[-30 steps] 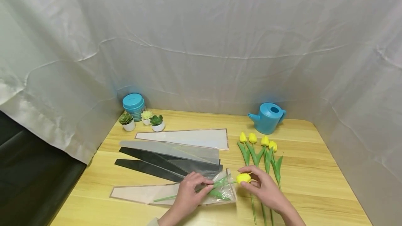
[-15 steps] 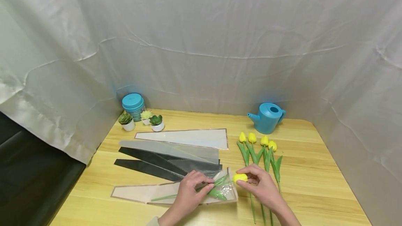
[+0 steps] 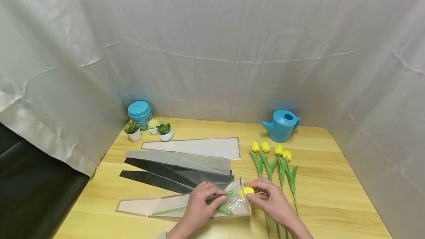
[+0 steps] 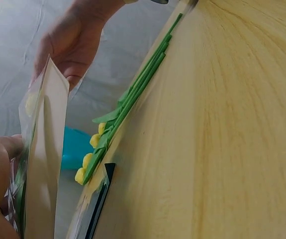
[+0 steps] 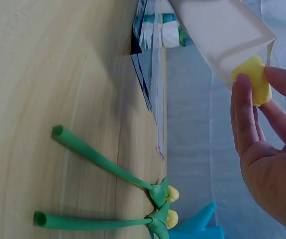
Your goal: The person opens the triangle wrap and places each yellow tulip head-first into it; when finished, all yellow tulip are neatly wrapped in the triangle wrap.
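A clear-fronted flower sleeve (image 3: 132, 206) with a pale back and brown border lies along the table front, its wide mouth raised toward the right. Inside runs a yellow tulip (image 3: 247, 191), its green stem and leaves showing through the film. My left hand (image 3: 203, 203) pinches the sleeve and the tulip's leaves near the middle. At the mouth, my right hand (image 3: 273, 199) holds the yellow bloom between thumb and fingers. In the right wrist view the bloom (image 5: 254, 79) sits partly within the sleeve's opening (image 5: 222, 32).
Several yellow tulips (image 3: 271, 163) lie to the right, partly under my right forearm. Behind the sleeve are black sleeves (image 3: 156, 180), a grey one (image 3: 149, 154) and a white one (image 3: 199, 146). A blue watering can (image 3: 282, 126), small potted succulents (image 3: 165, 132) and a blue-lidded jar (image 3: 139, 111) stand at the back.
My right hand has moved left with the tulip bloom, from outside the sleeve's mouth to partly within it. The stem has slid further left inside the sleeve. My left hand has stayed in place.
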Motion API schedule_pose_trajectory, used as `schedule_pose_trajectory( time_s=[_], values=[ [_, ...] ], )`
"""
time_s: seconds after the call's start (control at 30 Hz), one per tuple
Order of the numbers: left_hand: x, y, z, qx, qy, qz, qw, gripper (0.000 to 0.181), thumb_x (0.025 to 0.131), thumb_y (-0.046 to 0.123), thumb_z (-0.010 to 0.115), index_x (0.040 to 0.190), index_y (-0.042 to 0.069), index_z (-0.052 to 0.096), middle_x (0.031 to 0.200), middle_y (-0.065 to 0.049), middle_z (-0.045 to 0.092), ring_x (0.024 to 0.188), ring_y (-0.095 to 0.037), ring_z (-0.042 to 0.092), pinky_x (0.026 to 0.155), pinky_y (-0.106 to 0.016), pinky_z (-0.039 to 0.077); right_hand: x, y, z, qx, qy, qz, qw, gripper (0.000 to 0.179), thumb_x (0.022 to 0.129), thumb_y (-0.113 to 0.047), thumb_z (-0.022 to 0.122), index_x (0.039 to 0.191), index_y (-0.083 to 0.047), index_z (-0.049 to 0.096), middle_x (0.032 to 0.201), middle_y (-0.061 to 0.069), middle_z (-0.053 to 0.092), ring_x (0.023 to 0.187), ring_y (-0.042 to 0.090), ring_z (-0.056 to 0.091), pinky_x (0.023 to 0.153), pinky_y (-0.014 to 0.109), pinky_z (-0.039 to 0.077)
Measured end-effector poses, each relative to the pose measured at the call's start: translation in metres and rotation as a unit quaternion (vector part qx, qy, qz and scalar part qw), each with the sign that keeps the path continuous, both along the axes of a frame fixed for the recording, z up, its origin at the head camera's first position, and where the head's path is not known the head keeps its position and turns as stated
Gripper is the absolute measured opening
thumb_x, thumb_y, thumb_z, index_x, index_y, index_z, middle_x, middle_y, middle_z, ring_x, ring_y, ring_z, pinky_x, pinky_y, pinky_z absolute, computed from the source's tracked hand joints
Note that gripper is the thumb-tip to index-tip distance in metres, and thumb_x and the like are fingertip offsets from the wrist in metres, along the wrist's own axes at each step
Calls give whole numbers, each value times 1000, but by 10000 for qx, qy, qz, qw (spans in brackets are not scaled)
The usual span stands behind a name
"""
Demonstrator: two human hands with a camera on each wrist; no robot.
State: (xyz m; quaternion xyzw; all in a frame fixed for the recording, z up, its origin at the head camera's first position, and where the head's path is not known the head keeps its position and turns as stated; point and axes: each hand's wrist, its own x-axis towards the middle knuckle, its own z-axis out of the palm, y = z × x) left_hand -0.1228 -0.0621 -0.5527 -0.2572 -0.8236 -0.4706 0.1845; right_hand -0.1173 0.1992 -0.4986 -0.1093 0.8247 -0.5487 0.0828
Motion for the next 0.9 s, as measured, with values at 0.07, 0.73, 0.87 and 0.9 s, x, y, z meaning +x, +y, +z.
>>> schedule_pose_trajectory(
  time_s=[0.07,0.73,0.87,0.9],
  values=[
    [-1,0,0,-7,53,-18,10000,12,88,25,83,100,27,80,95,21,73,89,-1,62,81,-26,52,0,0,0,40,101,54,9999,32,94,-27,78,122,-12,75,109,9,66,93,8,64,81,24,60],
    [-1,2,3,-87,168,-65,9998,10,89,26,82,99,27,80,96,20,74,90,-1,62,81,-25,51,-1,-10,-9,361,584,-187,9975,21,83,-17,86,103,-18,79,86,-4,68,68,4,56,61,23,51],
    [-1,3,3,-77,233,-60,9997,11,89,25,82,99,27,80,96,19,74,89,-1,62,81,-26,51,-1,-13,-9,420,589,-213,9972,20,82,-20,88,101,-19,80,85,-6,68,68,4,54,61,22,49],
    [-1,3,3,-84,242,-62,9997,11,89,25,82,99,26,80,96,19,74,89,-1,62,81,-26,52,-2,-14,-8,419,573,-227,9972,21,81,-22,88,100,-19,80,84,-6,68,68,4,54,61,21,49]
  ],
)
